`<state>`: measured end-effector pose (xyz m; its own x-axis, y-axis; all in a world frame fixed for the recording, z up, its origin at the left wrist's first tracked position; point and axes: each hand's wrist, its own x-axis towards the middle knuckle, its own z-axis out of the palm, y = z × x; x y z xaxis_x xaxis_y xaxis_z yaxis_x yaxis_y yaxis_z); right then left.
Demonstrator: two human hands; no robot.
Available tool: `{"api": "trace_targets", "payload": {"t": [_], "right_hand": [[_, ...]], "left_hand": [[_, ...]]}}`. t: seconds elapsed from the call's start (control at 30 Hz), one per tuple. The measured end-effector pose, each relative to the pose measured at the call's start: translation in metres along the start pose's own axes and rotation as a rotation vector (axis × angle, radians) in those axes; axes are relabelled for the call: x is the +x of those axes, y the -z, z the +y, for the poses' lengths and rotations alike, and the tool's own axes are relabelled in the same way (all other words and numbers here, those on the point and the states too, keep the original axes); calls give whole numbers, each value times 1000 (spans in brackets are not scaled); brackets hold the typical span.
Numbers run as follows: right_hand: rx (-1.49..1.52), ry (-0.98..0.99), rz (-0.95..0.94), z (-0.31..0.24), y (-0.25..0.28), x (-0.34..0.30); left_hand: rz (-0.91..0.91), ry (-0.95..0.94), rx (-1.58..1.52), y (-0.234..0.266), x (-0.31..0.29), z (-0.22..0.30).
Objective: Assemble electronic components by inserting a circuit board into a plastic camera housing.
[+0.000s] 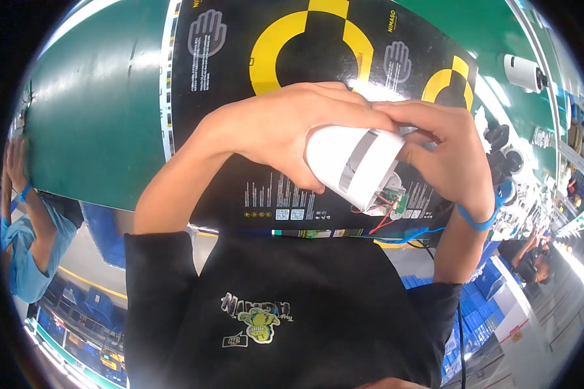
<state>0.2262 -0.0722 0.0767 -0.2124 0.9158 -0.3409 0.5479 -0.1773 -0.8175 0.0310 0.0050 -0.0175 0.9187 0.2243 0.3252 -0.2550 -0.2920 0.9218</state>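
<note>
A white cylindrical housing with a glossy grey stripe lies tilted in front of my chest, above the black mat. Around its closed, rounded end my left hand is wrapped, thumb below and fingers over the top. My right hand is closed at the other, open end, with bent fingers and thumb against the rim; whatever lies behind those fingertips is hidden. From the open end a small green circuit board sticks out, with thin red wires looping below it.
The black mat with yellow shapes covers part of the green table. A similar white housing stands at far right, above several black and white parts. A blue wristband circles my right wrist. Another person's arm shows at far left.
</note>
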Motion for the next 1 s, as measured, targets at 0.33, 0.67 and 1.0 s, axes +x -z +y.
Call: {"api": "trace_targets", "payload": {"t": [0.33, 0.67, 1.0], "right_hand": [[365, -12, -86, 32, 6, 0], [627, 171, -340, 79, -15, 3], [713, 169, -80, 87, -5, -58]], "left_hand": [[-47, 161, -86, 10, 3, 3], [166, 0, -162, 22, 1, 7], [201, 53, 119, 30, -14, 9]]}}
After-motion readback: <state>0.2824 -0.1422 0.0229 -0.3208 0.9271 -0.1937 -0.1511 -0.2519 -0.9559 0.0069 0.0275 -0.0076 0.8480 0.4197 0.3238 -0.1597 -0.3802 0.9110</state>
